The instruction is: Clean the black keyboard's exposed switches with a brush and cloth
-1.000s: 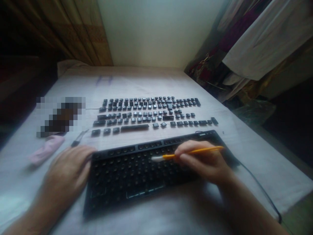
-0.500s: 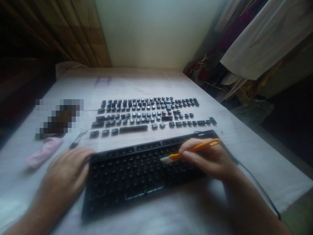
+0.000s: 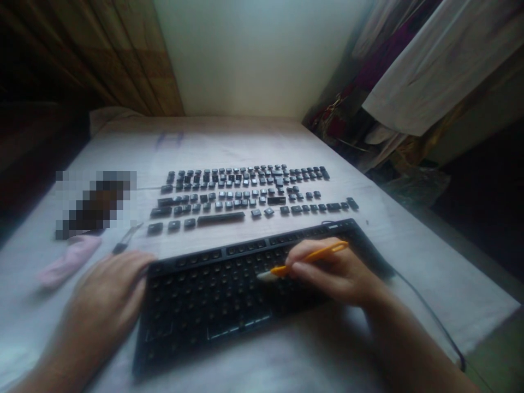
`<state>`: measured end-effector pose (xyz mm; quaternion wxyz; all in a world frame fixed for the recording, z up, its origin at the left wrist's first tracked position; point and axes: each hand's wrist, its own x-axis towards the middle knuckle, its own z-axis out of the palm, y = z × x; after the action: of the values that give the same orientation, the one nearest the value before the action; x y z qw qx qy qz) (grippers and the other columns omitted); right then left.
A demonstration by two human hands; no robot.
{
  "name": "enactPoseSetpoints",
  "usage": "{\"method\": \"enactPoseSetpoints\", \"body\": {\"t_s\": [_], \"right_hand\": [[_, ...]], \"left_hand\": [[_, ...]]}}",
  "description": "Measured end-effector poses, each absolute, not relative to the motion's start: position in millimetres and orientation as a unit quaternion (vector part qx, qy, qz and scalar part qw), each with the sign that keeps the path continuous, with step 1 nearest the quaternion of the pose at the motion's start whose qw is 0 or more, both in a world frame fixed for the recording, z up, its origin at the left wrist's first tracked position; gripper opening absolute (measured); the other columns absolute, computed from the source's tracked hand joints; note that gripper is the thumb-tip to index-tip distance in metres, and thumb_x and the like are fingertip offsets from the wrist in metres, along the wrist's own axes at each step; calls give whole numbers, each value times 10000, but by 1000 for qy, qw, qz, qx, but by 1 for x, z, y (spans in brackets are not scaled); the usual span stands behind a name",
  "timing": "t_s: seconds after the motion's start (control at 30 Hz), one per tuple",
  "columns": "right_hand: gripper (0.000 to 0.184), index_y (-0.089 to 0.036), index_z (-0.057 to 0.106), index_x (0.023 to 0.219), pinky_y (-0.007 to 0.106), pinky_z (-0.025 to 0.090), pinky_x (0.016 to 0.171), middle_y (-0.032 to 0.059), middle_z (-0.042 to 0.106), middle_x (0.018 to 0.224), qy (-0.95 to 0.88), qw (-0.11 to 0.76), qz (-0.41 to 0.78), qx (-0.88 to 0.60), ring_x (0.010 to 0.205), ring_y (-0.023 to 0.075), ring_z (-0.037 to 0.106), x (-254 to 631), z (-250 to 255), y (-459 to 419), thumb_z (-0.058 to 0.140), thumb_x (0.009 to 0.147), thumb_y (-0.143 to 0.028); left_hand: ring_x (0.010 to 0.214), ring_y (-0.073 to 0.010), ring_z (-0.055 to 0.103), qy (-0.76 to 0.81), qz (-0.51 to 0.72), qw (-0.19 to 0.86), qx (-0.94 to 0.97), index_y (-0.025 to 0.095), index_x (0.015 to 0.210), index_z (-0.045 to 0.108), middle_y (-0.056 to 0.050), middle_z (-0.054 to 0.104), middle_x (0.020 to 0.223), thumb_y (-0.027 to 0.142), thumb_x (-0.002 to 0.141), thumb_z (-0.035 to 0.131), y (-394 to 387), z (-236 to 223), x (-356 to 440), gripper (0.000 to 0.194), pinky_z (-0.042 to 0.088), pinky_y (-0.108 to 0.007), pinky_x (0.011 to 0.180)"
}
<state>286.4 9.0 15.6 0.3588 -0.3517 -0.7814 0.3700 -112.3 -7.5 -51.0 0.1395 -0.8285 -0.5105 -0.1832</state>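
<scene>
A black keyboard (image 3: 176,314) with its keycaps off lies at a slant on the white cloth, small switch posts showing in rows. My left hand (image 3: 107,292) grips its upper left corner, the thumb along the side edge and the fingers over the top. Pinched in my right hand (image 3: 333,275) is an orange-handled brush (image 3: 279,270) with pale bristles. Its bristles are down at the middle of the keyboard, among the posts. My right hand is over the keyboard's right half and hides part of it.
Loose black keycaps stand in rows behind the keyboard, a long space bar (image 3: 221,218) among them. To the left are a pink cloth roll (image 3: 69,262), a small metal tool with a dark end (image 3: 120,247) and a blurred-out item. A cable (image 3: 434,311) trails off the right edge.
My right hand has moved the brush a little left and down across the keyboard. My left hand keeps its hold on the corner. The view has shifted slightly.
</scene>
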Motion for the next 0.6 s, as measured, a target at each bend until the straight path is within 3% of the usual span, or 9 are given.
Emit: {"method": "enactPoseSetpoints", "body": {"t_s": [0.17,0.6], "right_hand": [[89,-171,724,921,226,561,545,36,731,755,-760,389,378,-357,638,140,691,293,18,8,642,937,-142],[111,-157,715,897,228,544,588,41,729,770,-790,337,371,-354,652,138,674,288,15,10,618,918,-107]], "left_hand": [[1062,-279,651,-510,-172,134,-832,224,1168,563,-100,704,1116,338,984,352,-8,-50,-113,302,491,-471,963],[1061,-278,631,-493,-182,152,-837,180,1167,568,-118,687,1112,284,990,371,-8,-45,-108,284,457,-452,970]]}}
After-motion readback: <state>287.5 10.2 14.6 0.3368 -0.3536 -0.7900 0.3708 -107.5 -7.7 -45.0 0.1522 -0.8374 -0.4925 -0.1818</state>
